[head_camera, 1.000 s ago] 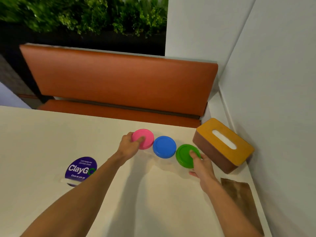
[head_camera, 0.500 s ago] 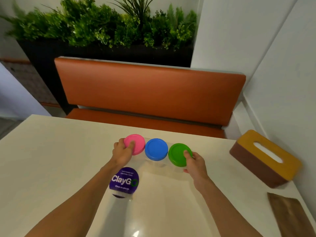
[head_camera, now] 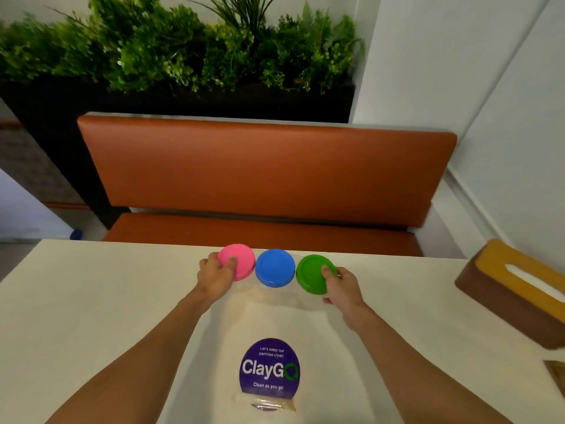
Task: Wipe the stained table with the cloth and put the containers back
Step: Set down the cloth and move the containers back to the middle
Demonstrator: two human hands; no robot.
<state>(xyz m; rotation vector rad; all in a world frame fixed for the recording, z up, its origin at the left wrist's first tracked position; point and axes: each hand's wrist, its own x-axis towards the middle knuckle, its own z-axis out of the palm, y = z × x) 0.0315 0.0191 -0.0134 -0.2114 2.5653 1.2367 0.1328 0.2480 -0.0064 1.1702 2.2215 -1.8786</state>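
Three clear containers stand in a row near the far edge of the cream table. Their lids are pink, blue and green, and they touch side by side. My left hand grips the pink-lidded container, thumb on top of the lid. My right hand grips the green-lidded one, thumb on its lid. The blue-lidded container sits between them, held by neither hand. A brown cloth lies at the table's right edge, mostly cut off.
A purple "ClayGo" sign on a clear stand is near me, between my forearms. A brown tissue box with a yellow top stands at the right. An orange bench and a planter are beyond the table; a white wall is to the right.
Both hands slid the row of three containers leftward, away from the tissue box, toward the middle of the far edge. The view swung with them, so the sign now appears between my arms.
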